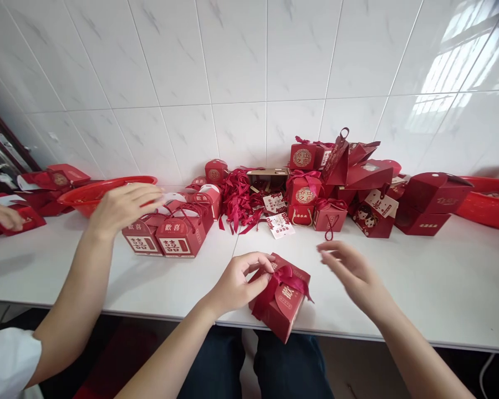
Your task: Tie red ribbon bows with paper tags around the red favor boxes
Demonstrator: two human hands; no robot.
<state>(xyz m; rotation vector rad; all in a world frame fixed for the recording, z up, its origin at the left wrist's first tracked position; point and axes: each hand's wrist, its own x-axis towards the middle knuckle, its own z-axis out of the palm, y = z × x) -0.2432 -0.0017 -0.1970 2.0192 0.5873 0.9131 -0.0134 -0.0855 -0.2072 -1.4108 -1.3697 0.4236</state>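
A small red gift box (pixel 285 318) with gold characters stands at the table's front edge, turned at an angle to it. A dark pink ribbon bow (pixel 289 277) is tied over its top. My left hand (pixel 241 280) lies against the box's left side, thumb and fingers closed on the left part of the bow; the exact pinch is partly hidden. To the right of the box, apart from it, my right hand (pixel 355 271) hovers over the table with fingers stretched and nothing in them.
A co-worker's hand (pixel 127 208) reaches over red boxes (pixel 178 235) at left; another hand (pixel 2 213) is farther left. Behind are a pile of ribbons (pixel 238 199), printed tags (pixel 279 224), stacked red boxes (pixel 303 191), and red basins (pixel 87 194) at left and right (pixel 488 208).
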